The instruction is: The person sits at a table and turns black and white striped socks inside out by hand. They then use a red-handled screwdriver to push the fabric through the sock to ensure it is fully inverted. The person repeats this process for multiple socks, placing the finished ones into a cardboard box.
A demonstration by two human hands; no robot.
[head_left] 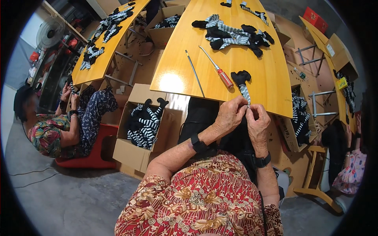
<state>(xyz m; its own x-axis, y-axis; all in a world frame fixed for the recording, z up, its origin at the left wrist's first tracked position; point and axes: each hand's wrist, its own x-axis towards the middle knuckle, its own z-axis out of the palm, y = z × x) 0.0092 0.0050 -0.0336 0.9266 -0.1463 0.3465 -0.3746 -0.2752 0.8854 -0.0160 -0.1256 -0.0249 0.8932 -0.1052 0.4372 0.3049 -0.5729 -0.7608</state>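
A small black-and-white striped cloth leg with a black foot (241, 77) lies over the front edge of the table. My left hand (231, 114) and my right hand (258, 122) meet at its striped end, fingers and thumbs pinched together on it. The very tip between the fingers is too small to make out. On the table left of the leg rest a screwdriver with a red handle (224, 77) and a thin dark rod (194, 74). Farther back lies a pile of similar striped legs (232, 33).
Open cardboard boxes (136, 146) holding striped legs stand left and right of the table (173, 59). A co-worker (59, 129) sits at the left beside another table (122, 29) bearing more legs. At the far right is another person (350, 169) near a wooden chair (311, 173).
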